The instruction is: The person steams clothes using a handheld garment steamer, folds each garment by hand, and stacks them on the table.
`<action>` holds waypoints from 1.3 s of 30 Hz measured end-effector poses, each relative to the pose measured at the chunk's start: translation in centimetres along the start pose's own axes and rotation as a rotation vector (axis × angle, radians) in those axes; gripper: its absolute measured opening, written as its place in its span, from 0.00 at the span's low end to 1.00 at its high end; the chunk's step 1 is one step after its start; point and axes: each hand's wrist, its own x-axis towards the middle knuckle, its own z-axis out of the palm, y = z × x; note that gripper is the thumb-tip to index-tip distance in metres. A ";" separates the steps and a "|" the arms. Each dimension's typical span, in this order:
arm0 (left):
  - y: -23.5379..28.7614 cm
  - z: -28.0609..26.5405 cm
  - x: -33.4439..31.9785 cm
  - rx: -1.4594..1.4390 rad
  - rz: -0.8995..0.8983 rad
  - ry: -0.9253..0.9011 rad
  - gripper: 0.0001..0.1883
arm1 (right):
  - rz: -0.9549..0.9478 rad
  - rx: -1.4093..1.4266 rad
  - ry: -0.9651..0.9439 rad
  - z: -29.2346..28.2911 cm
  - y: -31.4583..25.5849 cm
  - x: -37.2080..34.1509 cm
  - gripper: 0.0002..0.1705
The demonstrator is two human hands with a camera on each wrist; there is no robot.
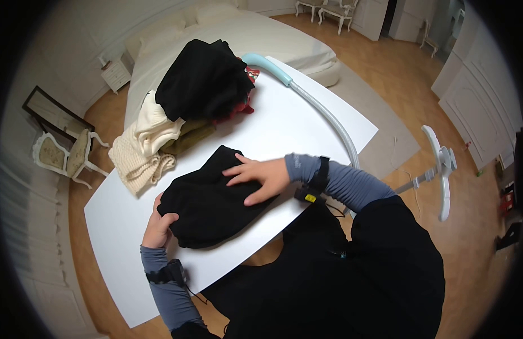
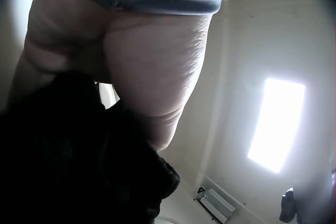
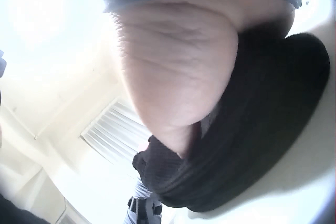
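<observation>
A folded black garment lies on the white table in front of me, in a thick bundle. My left hand grips its left end, with the thumb over the top and the fingers around the far side. On the upper right part of the bundle rests my right hand, palm down with fingers spread. In the left wrist view, dark cloth fills the space under the thumb, and the left fingertips are hidden. The right wrist view has the black bundle beneath the right palm.
Behind the bundle, a pile holds a cream knit, an olive cloth, red patterned fabric and a black garment on top. A light-blue handle with a grey hose crosses the table's right side. A white stand is at right.
</observation>
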 end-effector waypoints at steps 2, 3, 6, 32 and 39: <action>-0.8 -0.2 0.8 -0.066 0.008 0.009 0.38 | 0.142 0.117 0.049 -3.6 -0.9 -0.9 0.23; -1.3 -0.4 1.2 -0.133 0.010 0.020 0.39 | 0.244 0.173 0.125 -5.8 -1.0 -1.0 0.21; -2.5 -0.5 1.5 -0.257 0.039 0.045 0.40 | 0.274 -0.153 0.656 -9.9 6.7 -1.4 0.19; -3.1 -3.4 1.8 -0.186 0.117 0.062 0.37 | 0.795 -0.122 1.415 -19.7 28.7 -3.9 0.33; -3.5 -3.9 1.7 -0.169 0.242 0.231 0.32 | 0.482 0.092 1.567 -15.1 20.9 -7.4 0.23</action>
